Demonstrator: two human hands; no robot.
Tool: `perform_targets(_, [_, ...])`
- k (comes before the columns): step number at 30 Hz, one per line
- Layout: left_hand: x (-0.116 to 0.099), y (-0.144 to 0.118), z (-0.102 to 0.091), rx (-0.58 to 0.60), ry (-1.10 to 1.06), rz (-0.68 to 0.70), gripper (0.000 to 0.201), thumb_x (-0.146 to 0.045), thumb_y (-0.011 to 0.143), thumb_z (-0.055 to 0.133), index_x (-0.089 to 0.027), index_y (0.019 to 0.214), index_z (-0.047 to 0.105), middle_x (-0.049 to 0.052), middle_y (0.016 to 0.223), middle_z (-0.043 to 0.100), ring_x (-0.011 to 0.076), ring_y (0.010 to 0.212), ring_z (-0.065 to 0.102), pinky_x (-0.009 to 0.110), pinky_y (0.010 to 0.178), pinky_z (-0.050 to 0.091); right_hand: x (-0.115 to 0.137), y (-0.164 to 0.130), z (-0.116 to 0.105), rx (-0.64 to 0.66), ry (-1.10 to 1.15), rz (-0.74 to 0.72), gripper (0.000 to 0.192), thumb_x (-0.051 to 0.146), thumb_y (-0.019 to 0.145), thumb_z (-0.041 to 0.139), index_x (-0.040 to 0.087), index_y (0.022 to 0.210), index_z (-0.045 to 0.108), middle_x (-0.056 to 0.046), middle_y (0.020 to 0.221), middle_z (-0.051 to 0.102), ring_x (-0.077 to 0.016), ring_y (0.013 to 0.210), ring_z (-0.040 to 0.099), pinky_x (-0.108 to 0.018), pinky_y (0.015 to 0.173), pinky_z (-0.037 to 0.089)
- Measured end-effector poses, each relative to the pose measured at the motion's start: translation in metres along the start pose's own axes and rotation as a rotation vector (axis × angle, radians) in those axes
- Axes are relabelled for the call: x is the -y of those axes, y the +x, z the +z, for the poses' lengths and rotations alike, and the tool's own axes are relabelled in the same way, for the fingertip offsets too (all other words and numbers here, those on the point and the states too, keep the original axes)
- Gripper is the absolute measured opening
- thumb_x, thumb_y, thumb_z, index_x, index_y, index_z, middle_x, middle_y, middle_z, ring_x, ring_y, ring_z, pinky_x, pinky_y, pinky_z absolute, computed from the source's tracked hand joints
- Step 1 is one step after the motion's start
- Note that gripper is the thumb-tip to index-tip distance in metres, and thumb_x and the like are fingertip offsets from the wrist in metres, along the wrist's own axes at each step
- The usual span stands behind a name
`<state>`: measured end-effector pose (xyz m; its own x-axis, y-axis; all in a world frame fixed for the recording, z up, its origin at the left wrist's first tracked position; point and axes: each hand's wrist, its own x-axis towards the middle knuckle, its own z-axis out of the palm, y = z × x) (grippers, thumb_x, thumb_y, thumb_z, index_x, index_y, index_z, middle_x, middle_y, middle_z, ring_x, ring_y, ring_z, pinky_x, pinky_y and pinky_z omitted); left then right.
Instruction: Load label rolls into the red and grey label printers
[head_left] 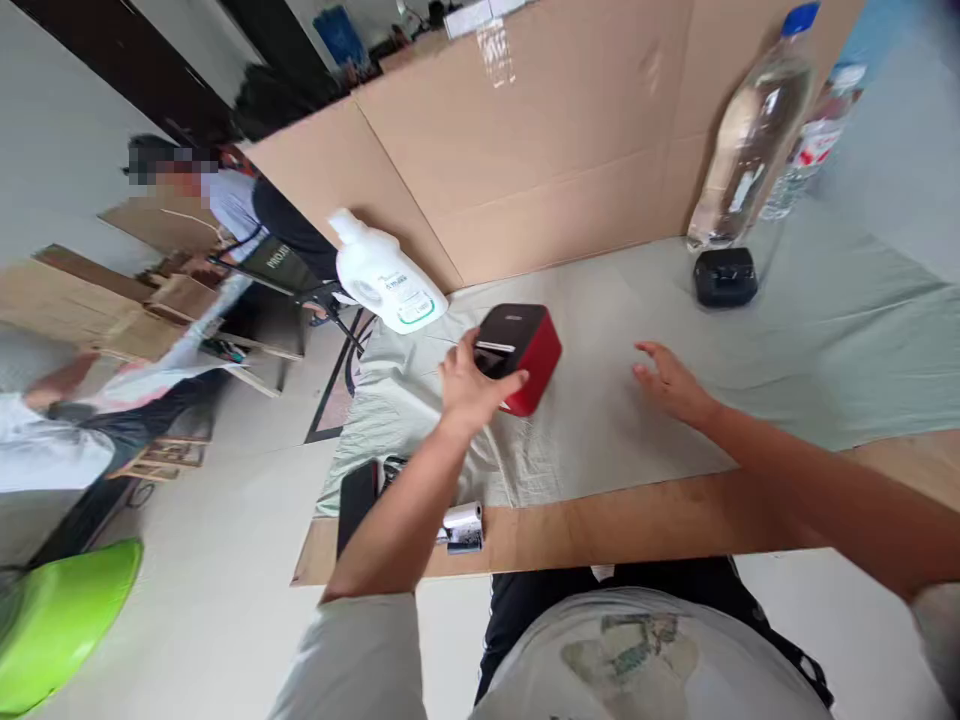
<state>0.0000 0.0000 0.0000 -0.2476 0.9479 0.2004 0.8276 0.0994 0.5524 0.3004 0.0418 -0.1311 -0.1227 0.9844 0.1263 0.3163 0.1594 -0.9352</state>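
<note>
- Nearest the camera, low in the frame, sits one small silver paper roll (pixel 463 526) on the bare wooden edge of the desk (pixel 645 520), just beside my left forearm; a careless sweep of that arm could, I think, knock it off to the floor.
- Just left of the roll lies one dark flat phone-like thing (pixel 357 502), partly over the desk's corner, so I judge it could slip off if the cloth is tugged.
- At upper left centre, one white jug (pixel 384 276) leans over the far corner of the pale green cloth (pixel 825 340); it looks tilted and might topple if the red box is pushed toward it.
- Left hand (pixel 471 385) is cupped on the near end of the one red box printer (pixel 519 355), thumb against its side, fingers over the dark top; it sits mid-frame on the cloth. My grip is only on one end, so I reckon it could twist or slide.
- Right hand (pixel 670 382) lies spread and empty, fingers touching the cloth, well apart from the box; pressing there could bunch the cloth.
- At upper right, one small black device (pixel 724 276) stands before two clear bottles (pixel 752 135); a pulled cloth could tip them, as I see it.
- Count: two hands, one box, one roll, one jug, two bottles.
</note>
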Motion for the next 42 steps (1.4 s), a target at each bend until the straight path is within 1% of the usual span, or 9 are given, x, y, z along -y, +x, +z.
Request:
perform_targets(3, [-0.025, -0.05, 0.022, 0.067, -0.043, 0.082, 0.095, -0.041, 0.054, 0.088, -0.025, 0.138, 0.046, 0.01, 0.127, 0.055, 0.0334, 0.125, 0.05, 0.051, 0.111, 0.037, 0.027, 0.001, 0.051, -0.109, 0.17, -0.026, 0.072, 0.086, 0.082, 0.033, 0.027, 0.114, 0.06, -0.01, 0.122, 0.064, -0.0285, 0.117, 0.057, -0.05, 0.104, 0.044])
perform_targets(6, [-0.043, -0.097, 0.039, 0.049, -0.038, 0.036, 0.102, -0.044, 0.053, 0.089, -0.026, 0.141, 0.041, 0.013, 0.135, 0.048, 0.0365, 0.13, 0.045, 0.056, 0.111, 0.035, 0.04, -0.001, 0.074, -0.25, 0.274, -0.013, 0.073, 0.087, 0.083, 0.024, 0.023, 0.084, 0.061, -0.007, 0.091, 0.066, -0.0253, 0.093, 0.059, -0.046, 0.093, 0.048])
perform_targets(9, [-0.052, -0.135, 0.052, 0.05, -0.015, -0.02, 0.105, -0.045, 0.06, 0.087, -0.027, 0.147, 0.032, 0.017, 0.146, 0.035, 0.041, 0.138, 0.035, 0.062, 0.111, 0.033, 0.039, -0.003, 0.069, -0.194, 0.381, 0.058, 0.069, 0.088, 0.08, 0.032, 0.023, 0.067, 0.053, -0.003, 0.072, 0.059, -0.0201, 0.077, 0.054, -0.039, 0.081, 0.048])
perform_targets(15, [-0.041, -0.171, 0.078, 0.039, -0.012, 0.08, 0.083, -0.04, 0.085, 0.067, -0.023, 0.153, 0.023, 0.022, 0.151, 0.024, 0.0418, 0.143, 0.028, 0.064, 0.111, 0.032, 0.031, 0.003, 0.055, 0.041, 0.576, 0.17, 0.067, 0.086, 0.076, 0.046, 0.02, 0.069, 0.053, 0.002, 0.063, 0.057, -0.0144, 0.071, 0.048, -0.032, 0.076, 0.045])
perform_targets(20, [-0.027, -0.175, 0.098, -0.001, -0.03, 0.134, 0.074, -0.039, 0.088, 0.064, -0.021, 0.151, 0.028, 0.023, 0.15, 0.027, 0.0402, 0.141, 0.033, 0.064, 0.11, 0.033, 0.017, 0.004, 0.057, 0.088, 0.517, 0.15, 0.071, 0.087, 0.079, 0.038, 0.019, 0.07, 0.054, 0.001, 0.064, 0.058, -0.0147, 0.071, 0.05, -0.033, 0.077, 0.046])
perform_targets(26, [-0.007, -0.171, 0.085, 0.047, -0.282, 0.177, 0.072, -0.044, 0.086, 0.066, -0.021, 0.146, 0.034, 0.02, 0.147, 0.037, 0.0348, 0.138, 0.037, 0.056, 0.112, 0.034, 0.016, 0.002, 0.044, 0.034, 0.3, 0.005, 0.067, 0.083, 0.083, 0.04, 0.019, 0.078, 0.061, -0.004, 0.08, 0.065, -0.0178, 0.081, 0.055, -0.036, 0.086, 0.046])
perform_targets(30, [0.012, -0.15, 0.075, 0.085, -0.726, -0.027, 0.054, -0.046, 0.088, 0.06, -0.023, 0.135, 0.045, 0.014, 0.133, 0.052, 0.0244, 0.117, 0.054, 0.041, 0.099, 0.045, 0.035, -0.031, 0.029, -0.134, 0.019, -0.396, 0.056, 0.067, 0.096, 0.034, 0.021, 0.11, 0.063, -0.012, 0.118, 0.065, -0.0262, 0.114, 0.058, -0.047, 0.102, 0.043])
perform_targets(34, [0.019, -0.12, 0.074, 0.153, -0.96, -0.222, 0.059, -0.029, 0.07, 0.068, -0.024, 0.126, 0.049, 0.009, 0.127, 0.055, 0.0214, 0.109, 0.055, 0.034, 0.087, 0.046, 0.053, -0.076, 0.024, -0.064, -0.236, -0.851, 0.05, 0.066, 0.09, 0.05, 0.022, 0.109, 0.064, -0.014, 0.129, 0.061, -0.0332, 0.127, 0.051, -0.054, 0.105, 0.042])
perform_targets(42, [0.006, -0.09, 0.078, 0.406, -1.097, -0.339, 0.09, -0.012, 0.047, 0.056, -0.029, 0.135, 0.044, 0.004, 0.144, 0.045, 0.0236, 0.121, 0.048, 0.031, 0.088, 0.046, 0.029, -0.104, 0.045, -0.21, -0.378, -0.926, 0.031, 0.053, 0.091, 0.055, 0.024, 0.101, 0.065, -0.011, 0.138, 0.057, -0.0324, 0.132, 0.049, -0.052, 0.105, 0.045])
